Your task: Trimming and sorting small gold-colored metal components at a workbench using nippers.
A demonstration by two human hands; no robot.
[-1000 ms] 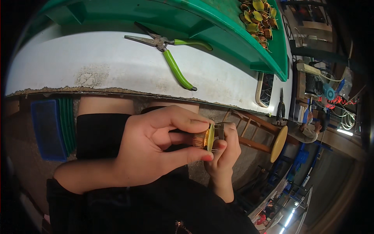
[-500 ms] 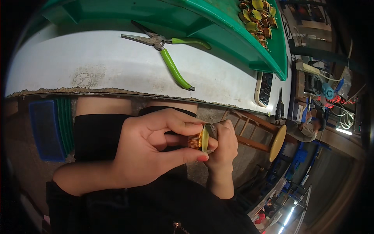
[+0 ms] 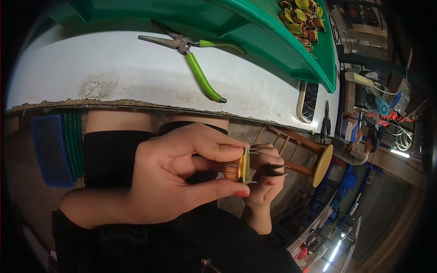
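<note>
In my left hand (image 3: 168, 173) a coil (image 3: 233, 169) wound with copper wire is pinched between thumb and fingers. Its yellow-green base plate (image 3: 246, 166) faces right, with thin metal pins sticking out of it. Just right of the pins is my right hand (image 3: 266, 182), its fingers curled in. A dark, narrow shape shows among those fingers; whether it is a tool or shadow I cannot tell. Both hands are in front of the bench edge, above my lap.
Green-handled pliers (image 3: 184, 48) lie spread on the white bench (image 3: 150, 86). Behind them, a green tray (image 3: 255, 34) holds several similar coils (image 3: 300, 20). A phone-like device (image 3: 308, 102) and dark pliers (image 3: 326, 120) rest at the right. A wooden stool (image 3: 322, 166) and blue crate (image 3: 52, 150) stand below.
The coil has shifted slightly right and its pins now show clearly. My right hand's fingers have drawn back from the base plate and changed their curl.
</note>
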